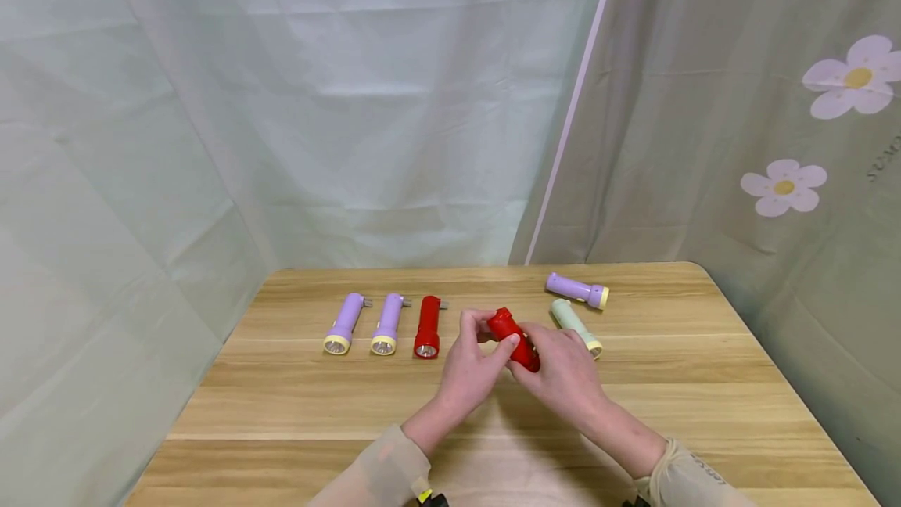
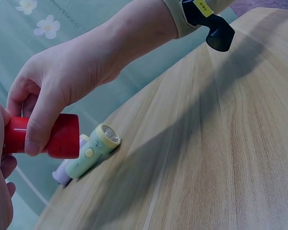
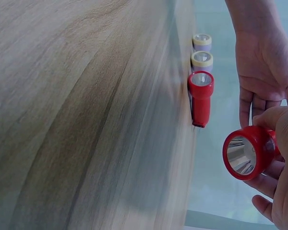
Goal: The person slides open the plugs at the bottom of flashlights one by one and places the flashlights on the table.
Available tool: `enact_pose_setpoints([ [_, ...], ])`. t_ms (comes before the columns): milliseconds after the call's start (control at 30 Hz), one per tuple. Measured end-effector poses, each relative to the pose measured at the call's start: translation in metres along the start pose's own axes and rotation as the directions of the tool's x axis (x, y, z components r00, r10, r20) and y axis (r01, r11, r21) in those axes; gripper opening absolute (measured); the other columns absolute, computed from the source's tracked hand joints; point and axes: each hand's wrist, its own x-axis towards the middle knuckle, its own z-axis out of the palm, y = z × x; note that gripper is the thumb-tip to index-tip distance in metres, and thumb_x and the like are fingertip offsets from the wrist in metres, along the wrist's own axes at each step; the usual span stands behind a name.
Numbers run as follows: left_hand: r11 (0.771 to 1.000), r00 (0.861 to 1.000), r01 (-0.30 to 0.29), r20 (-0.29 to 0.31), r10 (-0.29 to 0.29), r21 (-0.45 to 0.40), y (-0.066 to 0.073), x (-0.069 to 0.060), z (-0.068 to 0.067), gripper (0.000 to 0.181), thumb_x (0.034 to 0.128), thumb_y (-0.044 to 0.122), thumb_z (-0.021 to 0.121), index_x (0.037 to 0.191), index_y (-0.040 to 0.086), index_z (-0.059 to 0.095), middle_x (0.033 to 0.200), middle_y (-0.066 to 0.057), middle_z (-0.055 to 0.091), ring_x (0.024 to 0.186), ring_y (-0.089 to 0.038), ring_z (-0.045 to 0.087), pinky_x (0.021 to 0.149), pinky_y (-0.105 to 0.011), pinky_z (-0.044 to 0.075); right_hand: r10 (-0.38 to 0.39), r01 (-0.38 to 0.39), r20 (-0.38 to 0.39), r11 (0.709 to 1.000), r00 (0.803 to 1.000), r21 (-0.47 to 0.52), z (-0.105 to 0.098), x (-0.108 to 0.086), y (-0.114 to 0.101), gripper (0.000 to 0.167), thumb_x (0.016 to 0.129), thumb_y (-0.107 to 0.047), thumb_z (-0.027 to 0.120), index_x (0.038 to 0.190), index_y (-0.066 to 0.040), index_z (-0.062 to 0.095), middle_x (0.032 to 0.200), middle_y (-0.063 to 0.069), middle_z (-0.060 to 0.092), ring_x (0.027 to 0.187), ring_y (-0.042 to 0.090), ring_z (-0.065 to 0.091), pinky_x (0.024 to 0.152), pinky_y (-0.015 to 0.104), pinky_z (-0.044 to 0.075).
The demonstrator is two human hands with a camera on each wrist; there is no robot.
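Above the middle of the table, both hands hold a red flashlight (image 1: 508, 332), tilted with its tail toward the upper left in the head view. My left hand (image 1: 470, 370) pinches the tail half between thumb and fingers. Curled round the head end is my right hand (image 1: 566, 370); the lens (image 3: 241, 157) shows in the right wrist view. Left of the hands, another red flashlight (image 1: 428, 325) and two purple ones with cream rims, a nearer one (image 1: 389, 323) and a farther one (image 1: 347, 321), lie in a row, metal prongs sticking out near their tails.
Right of the hands lies a pale green flashlight (image 1: 572, 321), partly hidden by the right hand in the head view. Behind it is a purple flashlight (image 1: 573, 288). The wooden table (image 1: 338, 413) ends against a hanging curtain (image 1: 394, 139).
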Motion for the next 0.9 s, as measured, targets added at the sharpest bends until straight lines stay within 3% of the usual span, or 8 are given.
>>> enact_pose_setpoints([
  [900, 0.999, 0.999, 0.038, 0.017, -0.038, -0.011, -0.0013, -0.0014, -0.0025, 0.047, 0.0974, 0.034, 0.070, 0.134, 0.025, 0.042, 0.117, 0.004, 0.062, 0.111, -0.018, 0.058, 0.083, -0.036, 0.054, -0.021, 0.021, -0.011, 1.000, 1.000, -0.005, 0.0021, -0.0005, -0.0015, 0.042, 0.080, -0.027, 0.085, 0.117, -0.017, 0.068, 0.092, -0.009, 0.071, 0.075, 0.007, 0.060, 0.087, 0.036, 0.046],
])
